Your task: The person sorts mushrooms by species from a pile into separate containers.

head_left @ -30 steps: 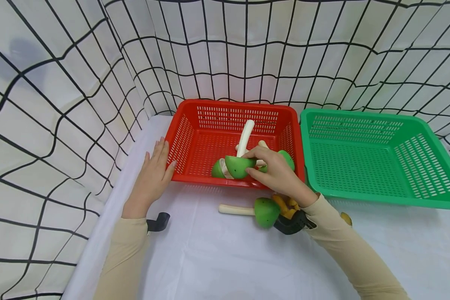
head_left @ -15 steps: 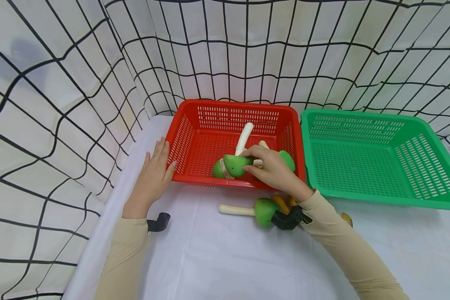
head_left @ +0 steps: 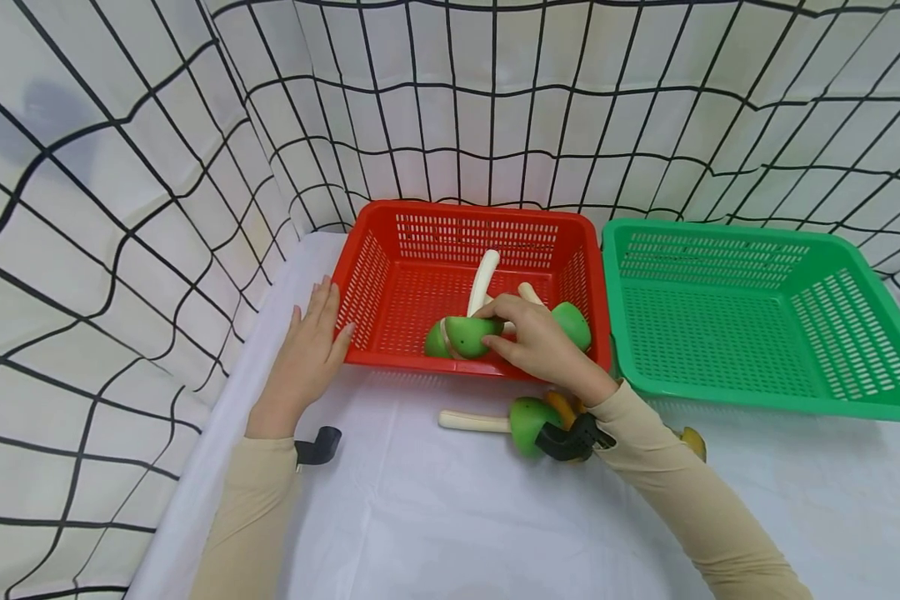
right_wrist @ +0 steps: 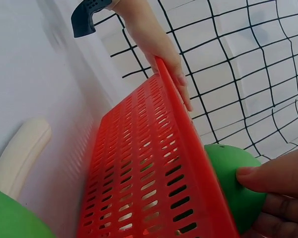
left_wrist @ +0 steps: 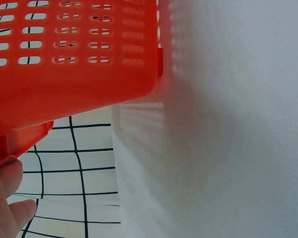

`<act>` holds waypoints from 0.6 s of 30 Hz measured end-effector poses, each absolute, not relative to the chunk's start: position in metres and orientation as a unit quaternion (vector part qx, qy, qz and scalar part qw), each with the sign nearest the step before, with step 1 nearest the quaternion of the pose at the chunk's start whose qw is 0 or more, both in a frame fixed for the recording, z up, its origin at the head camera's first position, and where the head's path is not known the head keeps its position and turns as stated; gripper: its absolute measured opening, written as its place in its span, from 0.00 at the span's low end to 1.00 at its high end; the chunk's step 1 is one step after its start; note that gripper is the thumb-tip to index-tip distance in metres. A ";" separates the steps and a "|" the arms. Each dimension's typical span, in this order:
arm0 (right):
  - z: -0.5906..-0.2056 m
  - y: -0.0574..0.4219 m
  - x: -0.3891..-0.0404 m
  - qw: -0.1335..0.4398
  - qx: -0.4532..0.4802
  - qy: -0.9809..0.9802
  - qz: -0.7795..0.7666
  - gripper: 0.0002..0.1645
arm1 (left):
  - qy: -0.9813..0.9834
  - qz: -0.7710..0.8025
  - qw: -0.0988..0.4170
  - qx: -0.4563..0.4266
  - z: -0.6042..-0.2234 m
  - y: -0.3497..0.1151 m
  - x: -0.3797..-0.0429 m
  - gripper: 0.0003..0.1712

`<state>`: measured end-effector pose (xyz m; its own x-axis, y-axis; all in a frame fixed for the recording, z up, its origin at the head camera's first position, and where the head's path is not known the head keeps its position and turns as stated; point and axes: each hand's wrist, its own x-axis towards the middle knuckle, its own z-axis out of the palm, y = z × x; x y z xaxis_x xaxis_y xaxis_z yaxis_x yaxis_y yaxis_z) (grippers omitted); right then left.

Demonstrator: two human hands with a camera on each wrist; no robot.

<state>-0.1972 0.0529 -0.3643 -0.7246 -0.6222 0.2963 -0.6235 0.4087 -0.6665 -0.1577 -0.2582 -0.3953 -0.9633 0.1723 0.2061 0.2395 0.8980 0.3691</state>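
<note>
My right hand [head_left: 532, 337] reaches into the red basket [head_left: 390, 361] and pinches the green cap of a toy mushroom [head_left: 467, 337] between thumb and fingers. Its white stem points toward the back of the basket. Another green cap [head_left: 432, 342] touches it on the left, and a further green-capped mushroom [head_left: 572, 323] lies at the basket's right end, partly behind the hand. With straight fingers, my left hand [head_left: 300, 358] rests on the basket's left rim. In the right wrist view, the thumb [right_wrist: 258, 177] presses the green cap just inside the rim.
A green basket [head_left: 757, 407] stands against the red one's right side. In front lies another toy mushroom [head_left: 525, 417], beside orange-yellow pieces [head_left: 561, 406] partly covered by the right wrist's black mount. A yellow piece [head_left: 693, 443] lies further right. Black netting [head_left: 491, 100] surrounds the table.
My right hand has shifted slightly left with the mushroom, closing the gap to the green cap beside it. The stem's tip has dropped a little. My left hand stays in place.
</note>
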 end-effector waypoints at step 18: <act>-0.367 0.051 -0.196 0.022 0.347 -0.837 0.422 0.18 | -0.971 -0.202 0.081 -0.103 -0.395 -0.259 -0.156 0.36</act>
<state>-0.1955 0.0511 -0.3667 -0.7577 -0.5634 0.3295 -0.5999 0.4021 -0.6917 -0.1558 -0.2587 -0.3950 -0.9658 0.1674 0.1982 0.2325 0.8973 0.3752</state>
